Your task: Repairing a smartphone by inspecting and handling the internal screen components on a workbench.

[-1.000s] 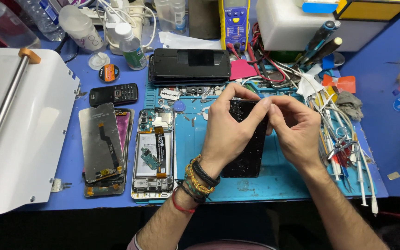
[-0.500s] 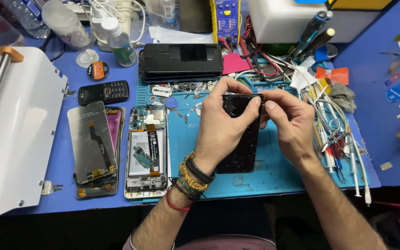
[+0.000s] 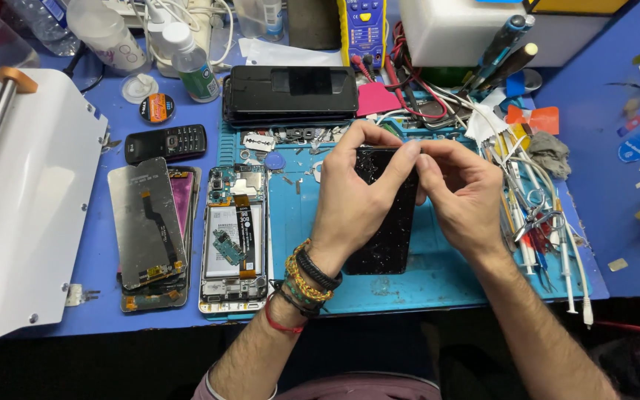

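1. Since the earlier frame little has shifted: both hands stay over the blue mat (image 3: 438, 281), and the fingertips have drawn closer together at the top edge of the cracked black phone panel (image 3: 390, 222).
2. Largest on the bench (image 3: 616, 215) is the white machine with a metal roller bar (image 3: 31, 200) at the left, well apart from the hands.
3. A closed black phone stack (image 3: 290, 92) lies at the far edge of the mat, beyond the hands.
4. The cracked black phone panel lies or is held low over the mat's middle, its lower end pointing toward the person; I cannot tell whether it rests on the mat.
5. Left of it sits an opened phone with battery and boards exposed (image 3: 235, 237), and further left a loose screen with a flex cable (image 3: 146, 222).
6. The left hand (image 3: 353, 196), with bracelets at the wrist, wraps the panel's left edge, thumb and fingers closed narrowly on its top.
7. The right hand (image 3: 464, 196) pinches narrowly at the panel's top right corner; judging by this, the work stays at that edge.
8. A small black keypad phone (image 3: 166, 143) lies near the bottles.
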